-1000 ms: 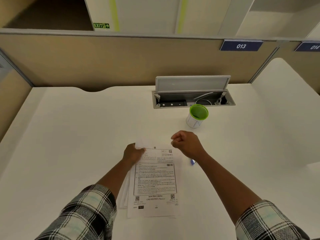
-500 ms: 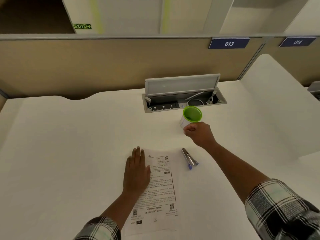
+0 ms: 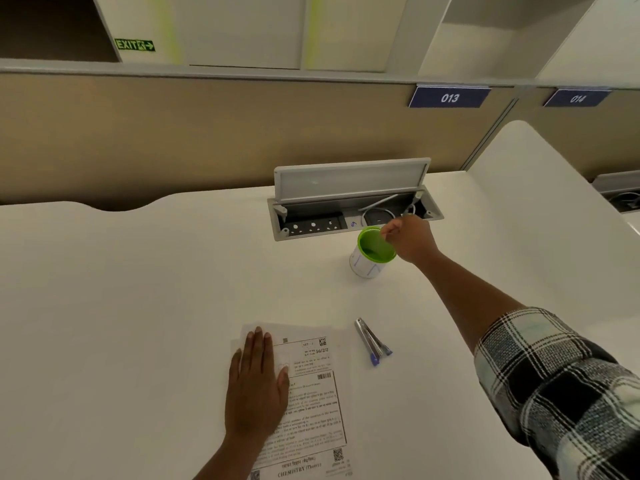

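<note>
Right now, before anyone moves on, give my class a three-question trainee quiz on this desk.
1. Fill in: the right hand is at the cup, whose rim is coloured ___.
2. True or false: the left hand lies flat on the paper.
3. The pens lie: A in the cup; B right of the paper; C under the left hand.
Key: 1 green; 2 true; 3 B.

One head-worn camera faces forward and down, close above the left hand (image 3: 256, 386).
</note>
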### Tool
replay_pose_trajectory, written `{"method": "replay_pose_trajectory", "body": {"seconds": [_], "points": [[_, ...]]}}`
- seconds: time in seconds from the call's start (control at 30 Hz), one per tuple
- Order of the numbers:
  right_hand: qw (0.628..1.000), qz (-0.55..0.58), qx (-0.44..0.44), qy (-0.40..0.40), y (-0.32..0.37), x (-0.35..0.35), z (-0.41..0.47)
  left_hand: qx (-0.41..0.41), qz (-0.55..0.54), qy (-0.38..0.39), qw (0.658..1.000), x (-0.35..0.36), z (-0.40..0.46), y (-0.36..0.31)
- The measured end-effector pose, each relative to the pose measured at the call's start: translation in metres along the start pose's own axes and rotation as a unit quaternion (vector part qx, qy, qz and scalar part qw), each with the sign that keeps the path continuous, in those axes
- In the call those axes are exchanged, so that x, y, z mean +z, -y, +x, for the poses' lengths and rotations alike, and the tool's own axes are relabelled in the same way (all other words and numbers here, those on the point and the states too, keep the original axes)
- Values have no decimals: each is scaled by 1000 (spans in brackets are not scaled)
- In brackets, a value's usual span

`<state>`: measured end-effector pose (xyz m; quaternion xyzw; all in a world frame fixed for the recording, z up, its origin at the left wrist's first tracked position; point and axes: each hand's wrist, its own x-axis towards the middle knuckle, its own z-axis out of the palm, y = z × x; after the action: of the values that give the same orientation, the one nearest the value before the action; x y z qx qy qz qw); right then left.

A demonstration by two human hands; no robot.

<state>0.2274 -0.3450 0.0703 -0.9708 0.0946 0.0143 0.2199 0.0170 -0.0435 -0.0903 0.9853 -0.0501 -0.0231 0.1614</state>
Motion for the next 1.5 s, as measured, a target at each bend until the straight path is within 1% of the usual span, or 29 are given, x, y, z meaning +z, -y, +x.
{"method": "replay_pose_trajectory", "body": {"seconds": [0.1, 0.3, 0.47, 0.6, 0.7, 0.8, 0.87, 0.9, 0.97, 1.03, 1.07, 1.13, 1.2, 1.3, 1.37, 1.43, 1.5], "points": [[999, -43, -22, 13, -2, 0, 7, -2, 2, 7, 1000, -1, 1, 0], [997, -70, -26, 19, -5, -1, 5, -3, 2, 14, 1000, -1, 1, 0], [999, -26, -6, -23, -2, -6, -2, 0, 0, 13, 1000, -2, 1, 0], [999, 4, -15, -39, 1, -8, -15, -3, -10, 14, 1000, -4, 1, -2], [998, -1, -36, -53, 9, -4, -34, -2, -19, 33, 999, -6, 3, -3], [998, 44, -48, -21, 24, 12, -70, 17, -18, 53, 998, -13, 5, -1], [995, 78, -49, 42, 30, 32, -104, 12, -19, 45, 999, -23, 2, -2], [992, 82, -43, 82, 33, 45, -124, -6, -22, 35, 999, -29, -3, -2], [985, 46, -28, 161, 33, 72, -160, -64, -33, 22, 997, -36, -12, -3], [977, -16, -12, 211, 29, 95, -197, -124, -38, 14, 991, -43, -27, -5], [974, -39, 1, 221, 28, 104, -214, -144, -33, 9, 989, -48, -37, -5], [971, -63, 45, 228, 30, 121, -235, -178, -42, 13, 983, -49, -46, -1], [972, -67, 69, 214, 31, 129, -254, -218, -80, 10, 973, -53, -57, -4], [978, -64, 72, 184, 36, 139, -266, -278, -160, 2, 947, -56, -62, -9], [982, -46, 75, 169, 38, 140, -269, -319, -214, 4, 923, -59, -61, -14], [983, -35, 72, 166, 37, 141, -270, -356, -258, 11, 898, -64, -56, -14], [983, -28, 63, 168, 36, 142, -271, -372, -288, 28, 882, -67, -50, -10]]}}
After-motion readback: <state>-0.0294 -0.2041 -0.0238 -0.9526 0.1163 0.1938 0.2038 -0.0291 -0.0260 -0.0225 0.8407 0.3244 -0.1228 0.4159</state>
